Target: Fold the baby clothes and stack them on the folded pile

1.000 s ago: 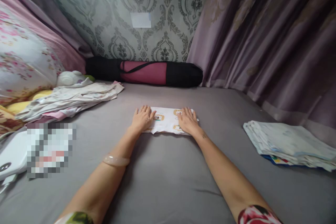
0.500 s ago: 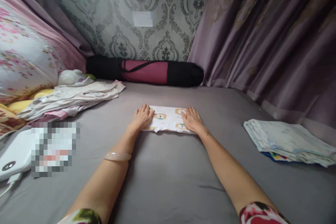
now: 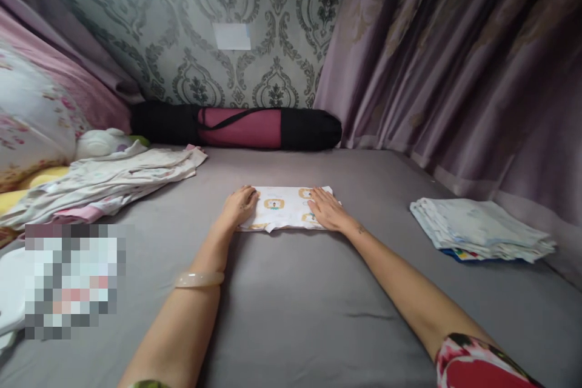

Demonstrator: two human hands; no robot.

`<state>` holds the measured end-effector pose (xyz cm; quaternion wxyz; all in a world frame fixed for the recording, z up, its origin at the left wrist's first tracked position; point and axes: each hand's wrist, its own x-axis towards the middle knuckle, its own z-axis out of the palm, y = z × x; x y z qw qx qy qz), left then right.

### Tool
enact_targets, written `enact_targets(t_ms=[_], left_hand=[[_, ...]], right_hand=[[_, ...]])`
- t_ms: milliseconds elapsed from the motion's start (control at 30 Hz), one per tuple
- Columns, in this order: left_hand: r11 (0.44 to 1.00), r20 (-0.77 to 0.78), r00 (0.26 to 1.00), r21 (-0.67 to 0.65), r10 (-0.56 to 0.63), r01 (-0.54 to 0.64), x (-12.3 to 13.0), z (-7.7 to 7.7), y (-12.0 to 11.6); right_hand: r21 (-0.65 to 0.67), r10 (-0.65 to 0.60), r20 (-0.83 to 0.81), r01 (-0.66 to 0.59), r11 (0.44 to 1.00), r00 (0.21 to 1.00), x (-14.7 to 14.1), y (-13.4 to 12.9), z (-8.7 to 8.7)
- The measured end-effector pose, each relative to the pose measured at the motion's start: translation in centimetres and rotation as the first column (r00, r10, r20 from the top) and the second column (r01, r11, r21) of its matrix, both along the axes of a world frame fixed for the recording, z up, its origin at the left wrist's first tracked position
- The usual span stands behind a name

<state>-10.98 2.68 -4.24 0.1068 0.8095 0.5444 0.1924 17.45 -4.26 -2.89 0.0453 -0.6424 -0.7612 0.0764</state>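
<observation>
A folded white garment or cloth (image 3: 288, 209) with orange and teal animal prints lies flat on the grey sheet in front of me. At its left end, my left hand (image 3: 240, 206) has its fingers bent inward and closed on the edge. My right hand (image 3: 328, 207) rests palm down across the right end, fingers stretched out flat on the fabric. The front edge of the cloth is slightly uneven, with a small corner poking toward me.
To the right sits a stack of folded pale cloths (image 3: 482, 227). Loose clothes (image 3: 131, 173) and a white plush toy (image 3: 102, 142) lie at the left, with a blurred-out item (image 3: 75, 282) nearer me. A black and maroon long bag (image 3: 240, 127) lies along the wall.
My left hand's fingers have curled in from lying flat at the cloth's left end. My right hand has slid slightly inward and stays flat. The view has shifted a little.
</observation>
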Motion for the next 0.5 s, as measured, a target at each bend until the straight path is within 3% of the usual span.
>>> enact_targets(t_ms=[200,500], left_hand=[[0.999,0.124,0.991,-0.020,0.048,-0.046,-0.17,0.12,0.06],[0.997,0.184,0.980,0.022,0.069,-0.075,-0.50,0.26,0.16]], right_hand=[[-0.062,0.004,-0.020,-0.005,0.998,1.000,0.32,0.59,0.61],[-0.013,-0.012,0.018,0.012,1.000,1.000,0.81,0.91,-0.19]])
